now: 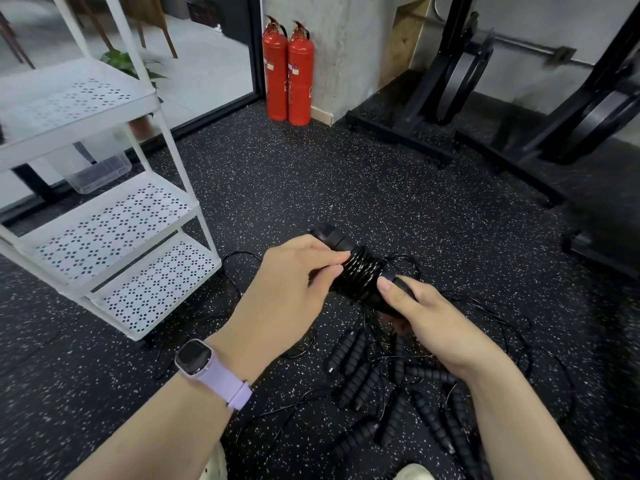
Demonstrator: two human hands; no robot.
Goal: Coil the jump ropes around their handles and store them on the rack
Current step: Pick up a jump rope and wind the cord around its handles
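Hands, left and right, grip the half-coiled jump rope handles; no legible writing.

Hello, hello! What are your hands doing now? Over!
Left hand and right hand both grip one rope bundle, cord coiled round its handles. Rack holds none. More ropes tangled on floor.

Speckled floor, concrete wall, perhaps glass door

Glossy black cord coils around ribbed, matt foam-like handles; the rack is white painted perforated metal, the floor rough speckled rubber, the watch strap smooth lilac silicone
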